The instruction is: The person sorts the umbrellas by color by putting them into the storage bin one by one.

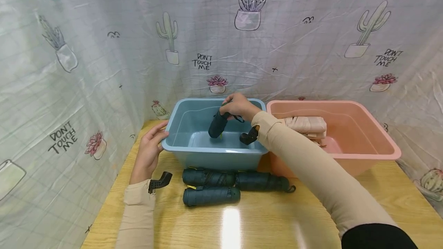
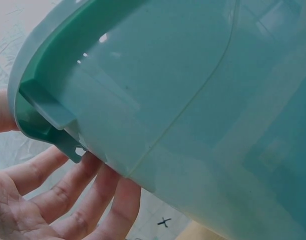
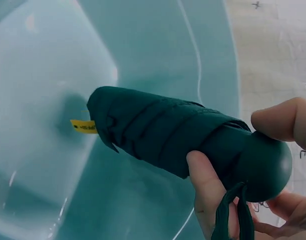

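In the head view, my right hand holds a folded dark green umbrella inside the blue tub. The right wrist view shows thumb and fingers round the rounded handle end of this umbrella, its wrist loop hanging down. The umbrella's other end, with a yellow tag, tilts down toward the tub floor; whether it touches is unclear. At the tub's left end, my left hand grips the rim, its fingers against the outer wall below and the thumb partly hidden behind the lip.
Several folded dark green umbrellas lie on the wooden table before the blue tub. To its right stands a pink tub with beige folded bundles in it. A patterned curtain hangs behind and at the left.
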`<state>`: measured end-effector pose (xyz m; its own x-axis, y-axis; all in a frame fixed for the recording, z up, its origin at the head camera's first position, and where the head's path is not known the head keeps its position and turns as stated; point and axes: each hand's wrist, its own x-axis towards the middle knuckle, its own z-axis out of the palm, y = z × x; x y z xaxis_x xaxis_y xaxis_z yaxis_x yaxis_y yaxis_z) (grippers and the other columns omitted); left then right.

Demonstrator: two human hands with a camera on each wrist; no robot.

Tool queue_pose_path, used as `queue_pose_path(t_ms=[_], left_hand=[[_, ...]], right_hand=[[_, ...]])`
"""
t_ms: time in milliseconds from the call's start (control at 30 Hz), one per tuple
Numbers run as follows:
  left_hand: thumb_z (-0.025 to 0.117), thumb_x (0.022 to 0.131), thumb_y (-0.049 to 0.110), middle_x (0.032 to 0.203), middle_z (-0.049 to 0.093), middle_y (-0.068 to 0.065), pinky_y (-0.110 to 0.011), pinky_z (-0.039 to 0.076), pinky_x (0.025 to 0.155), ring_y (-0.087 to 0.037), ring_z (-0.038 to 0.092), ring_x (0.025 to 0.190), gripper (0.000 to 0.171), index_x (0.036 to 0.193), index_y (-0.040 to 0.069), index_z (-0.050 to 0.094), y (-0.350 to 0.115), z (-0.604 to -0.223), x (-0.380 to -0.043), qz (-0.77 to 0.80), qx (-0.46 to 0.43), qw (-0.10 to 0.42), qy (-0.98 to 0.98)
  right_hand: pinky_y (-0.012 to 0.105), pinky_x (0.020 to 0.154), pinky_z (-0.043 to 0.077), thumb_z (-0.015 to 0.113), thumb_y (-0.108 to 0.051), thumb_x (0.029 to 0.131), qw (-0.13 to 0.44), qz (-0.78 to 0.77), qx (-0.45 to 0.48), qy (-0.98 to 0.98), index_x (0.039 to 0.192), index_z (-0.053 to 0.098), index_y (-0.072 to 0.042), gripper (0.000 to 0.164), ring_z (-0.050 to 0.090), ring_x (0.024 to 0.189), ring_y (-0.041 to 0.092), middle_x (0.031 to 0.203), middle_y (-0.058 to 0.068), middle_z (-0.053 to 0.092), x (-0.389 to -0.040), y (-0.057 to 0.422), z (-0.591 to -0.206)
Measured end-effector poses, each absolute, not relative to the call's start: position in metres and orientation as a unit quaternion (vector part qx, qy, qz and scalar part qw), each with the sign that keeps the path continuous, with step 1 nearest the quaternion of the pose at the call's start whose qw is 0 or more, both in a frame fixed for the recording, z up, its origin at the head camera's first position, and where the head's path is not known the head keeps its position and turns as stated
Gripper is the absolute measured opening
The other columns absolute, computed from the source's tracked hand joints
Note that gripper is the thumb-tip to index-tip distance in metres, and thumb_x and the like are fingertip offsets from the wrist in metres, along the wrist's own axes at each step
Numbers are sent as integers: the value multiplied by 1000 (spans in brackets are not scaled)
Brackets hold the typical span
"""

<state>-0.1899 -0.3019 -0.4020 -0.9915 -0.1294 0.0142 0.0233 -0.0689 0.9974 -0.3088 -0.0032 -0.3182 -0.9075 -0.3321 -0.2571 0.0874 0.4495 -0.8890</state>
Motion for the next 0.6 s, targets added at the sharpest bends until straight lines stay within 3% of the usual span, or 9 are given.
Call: queue_pose_path(t_ms=[300,600], left_hand=[[62,104,21,113,64,3,-24,58,79,-10,63,101,48,148,7,52,-304,-402,-189,-730,38,53,-681],[62,104,21,114,65,2,-24,58,77,-11,63,101,47,148,6,53,-305,-403,-189,-733,32,53,-677]], right_hand=[[34,78,62,73,-12,93,195,-455,-87,864,124,63,-5,34,67,108,33,138,18,54,-322,-19,-325],[33,80,62,72,-3,91,197,-444,-109,868,124,63,-2,34,67,110,35,140,20,52,-320,-31,-331]])
